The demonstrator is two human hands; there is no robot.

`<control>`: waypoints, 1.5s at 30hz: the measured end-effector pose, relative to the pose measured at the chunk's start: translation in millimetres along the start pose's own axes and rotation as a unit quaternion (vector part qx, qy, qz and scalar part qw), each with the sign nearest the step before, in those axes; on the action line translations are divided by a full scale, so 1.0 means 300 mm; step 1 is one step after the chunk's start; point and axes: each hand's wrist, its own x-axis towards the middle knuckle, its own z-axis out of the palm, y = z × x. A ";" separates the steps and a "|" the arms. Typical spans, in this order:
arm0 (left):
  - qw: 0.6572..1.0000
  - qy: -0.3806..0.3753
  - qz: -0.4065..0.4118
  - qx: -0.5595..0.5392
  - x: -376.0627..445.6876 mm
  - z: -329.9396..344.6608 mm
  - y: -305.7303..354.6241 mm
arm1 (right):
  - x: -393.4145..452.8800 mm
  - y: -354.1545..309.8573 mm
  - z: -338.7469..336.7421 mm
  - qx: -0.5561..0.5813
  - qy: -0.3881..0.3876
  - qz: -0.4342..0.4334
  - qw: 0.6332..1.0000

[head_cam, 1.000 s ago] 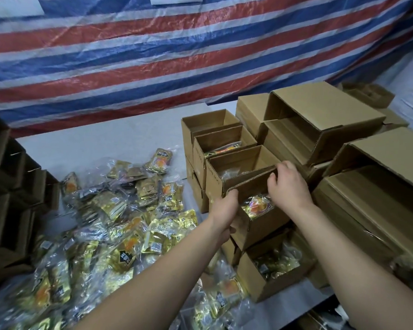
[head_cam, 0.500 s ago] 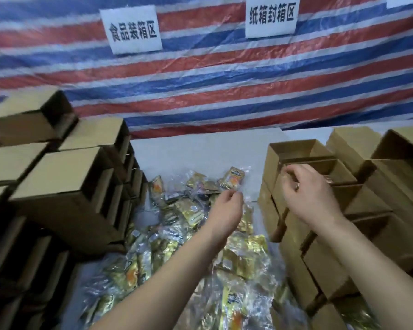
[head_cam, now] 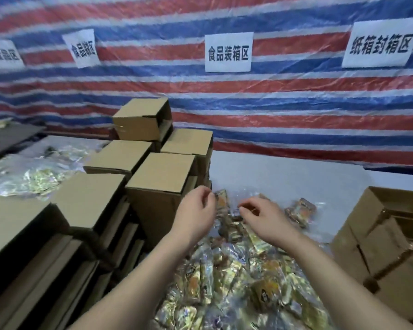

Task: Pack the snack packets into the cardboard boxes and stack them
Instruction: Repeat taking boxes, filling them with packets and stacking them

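the left hand [head_cam: 196, 210] hangs in the air over the far edge of the snack packets [head_cam: 239, 277], fingers loosely curled and holding nothing, just beside a stack of cardboard boxes [head_cam: 157, 182] that fills the left of the table. those boxes lie on their sides in rows, one more sitting on top at the back, and beyond them to the far left lies another shiny heap of packets [head_cam: 26, 177]. the right hand [head_cam: 262, 217] hovers near the left one, also above the heap, fingers bent with the tips close together; whether they pinch a wrapper i cannot tell because of blur. the packets spread over the white table [head_cam: 284, 177] between the arms. further right stand open boxes [head_cam: 386, 236]. behind hangs a red, white and blue striped sheet [head_cam: 272, 110] with white paper signs [head_cam: 228, 52].
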 end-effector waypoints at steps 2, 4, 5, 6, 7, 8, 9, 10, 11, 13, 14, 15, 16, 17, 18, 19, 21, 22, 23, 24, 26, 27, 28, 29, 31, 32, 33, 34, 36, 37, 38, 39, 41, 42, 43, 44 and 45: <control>0.999 0.039 -0.011 0.005 0.090 -0.045 -0.005 | 0.040 -0.032 0.026 0.003 -0.013 0.003 1.000; 0.997 0.080 -0.019 0.014 0.229 -0.100 0.001 | 0.101 -0.074 0.044 0.005 -0.015 -0.003 1.000; 0.994 0.102 -0.012 0.031 0.310 -0.133 0.003 | 0.139 -0.100 0.050 0.008 -0.012 -0.007 1.000; 0.991 0.124 -0.002 0.056 0.393 -0.168 0.001 | 0.184 -0.127 0.056 0.014 -0.008 -0.012 1.000; 0.986 0.141 0.001 0.093 0.473 -0.204 -0.003 | 0.231 -0.157 0.059 0.020 -0.005 -0.018 1.000; 0.978 0.152 0.000 0.143 0.549 -0.236 -0.013 | 0.280 -0.187 0.059 0.023 -0.001 -0.021 1.000; 0.967 0.157 -0.007 0.200 0.620 -0.264 -0.030 | 0.329 -0.217 0.058 0.026 0.003 -0.022 0.999; 0.954 0.155 -0.017 0.255 0.684 -0.289 -0.053 | 0.376 -0.245 0.057 0.033 0.006 -0.019 0.999; 0.942 0.148 -0.025 0.300 0.744 -0.309 -0.080 | 0.421 -0.271 0.055 0.043 0.007 -0.016 0.999; 0.923 0.131 -0.032 0.360 0.854 -0.335 -0.136 | 0.500 -0.311 0.053 0.055 0.007 -0.012 0.998; 0.916 0.126 -0.036 0.379 0.905 -0.340 -0.165 | 0.532 -0.324 0.053 0.053 0.009 -0.012 0.998; 0.910 0.120 -0.041 0.394 0.952 -0.342 -0.189 | 0.562 -0.332 0.054 0.050 0.012 -0.016 0.999; 0.905 0.112 -0.046 0.407 0.989 -0.341 -0.210 | 0.586 -0.337 0.054 0.047 0.015 -0.019 0.999; 0.901 0.104 -0.049 0.419 1.018 -0.338 -0.228 | 0.605 -0.341 0.054 0.045 0.018 -0.022 0.999; 0.895 0.095 -0.050 0.432 1.041 -0.332 -0.244 | 0.620 -0.340 0.052 0.044 0.022 -0.023 0.999; 0.888 0.089 -0.052 0.448 1.058 -0.324 -0.257 | 0.632 -0.337 0.049 0.044 0.026 -0.024 0.998; 0.874 0.081 -0.067 0.475 1.074 -0.316 -0.276 | 0.642 -0.331 0.044 0.040 0.034 -0.022 0.998; 0.870 0.080 -0.075 0.481 1.076 -0.314 -0.280 | 0.643 -0.327 0.042 0.041 0.035 -0.019 0.998; 0.866 0.080 -0.078 0.488 1.073 -0.314 -0.284 | 0.642 -0.324 0.040 0.043 0.036 -0.016 0.998; 0.862 0.081 -0.075 0.494 1.069 -0.315 -0.289 | 0.638 -0.321 0.038 0.045 0.036 -0.012 0.998; 0.856 0.085 -0.065 0.505 1.059 -0.330 -0.297 | 0.624 -0.318 0.034 0.045 0.032 -0.011 0.998; 0.855 0.088 -0.058 0.508 1.052 -0.345 -0.299 | 0.618 -0.318 0.031 0.044 0.030 -0.012 0.998; 0.854 0.092 -0.048 0.509 1.042 -0.361 -0.298 | 0.611 -0.318 0.026 0.044 0.031 -0.012 0.998; 0.853 0.097 -0.036 0.512 1.029 -0.378 -0.291 | 0.605 -0.321 0.020 0.047 0.031 -0.011 0.998; 0.833 0.114 -0.007 0.541 0.993 -0.417 -0.259 | 0.591 -0.330 0.004 0.055 0.033 -0.009 0.998; 0.822 0.131 0.006 0.553 0.973 -0.439 -0.230 | 0.582 -0.337 -0.007 0.057 0.035 -0.012 0.998; 0.822 0.158 0.023 0.547 0.955 -0.465 -0.196 | 0.573 -0.345 -0.020 0.058 0.040 -0.016 0.997; 0.833 0.183 0.044 0.520 0.941 -0.494 -0.158 | 0.561 -0.353 -0.037 0.058 0.046 -0.021 0.997; 0.863 0.220 0.087 0.447 0.919 -0.551 -0.072 | 0.535 -0.370 -0.084 0.061 0.064 -0.031 0.996; 0.868 0.231 0.111 0.426 0.901 -0.576 -0.023 | 0.521 -0.379 -0.114 0.063 0.073 -0.037 0.995; 0.869 0.241 0.139 0.410 0.877 -0.594 0.029 | 0.505 -0.388 -0.149 0.064 0.083 -0.043 0.994; 0.871 0.247 0.165 0.391 0.846 -0.606 0.088 | 0.489 -0.397 -0.188 0.065 0.095 -0.048 0.992; 0.887 0.244 0.202 0.337 0.772 -0.606 0.211 | 0.451 -0.415 -0.277 0.069 0.125 -0.050 0.989; 0.896 0.239 0.210 0.310 0.732 -0.592 0.273 | 0.429 -0.423 -0.327 0.073 0.145 -0.047 0.986; 0.908 0.230 0.210 0.281 0.693 -0.570 0.331 | 0.410 -0.427 -0.377 0.082 0.169 -0.045 0.981; 0.923 0.212 0.207 0.245 0.653 -0.541 0.383 | 0.390 -0.428 -0.428 0.093 0.200 -0.044 0.974; 0.939 0.187 0.204 0.203 0.613 -0.505 0.426 | 0.373 -0.423 -0.478 0.100 0.234 -0.044 0.966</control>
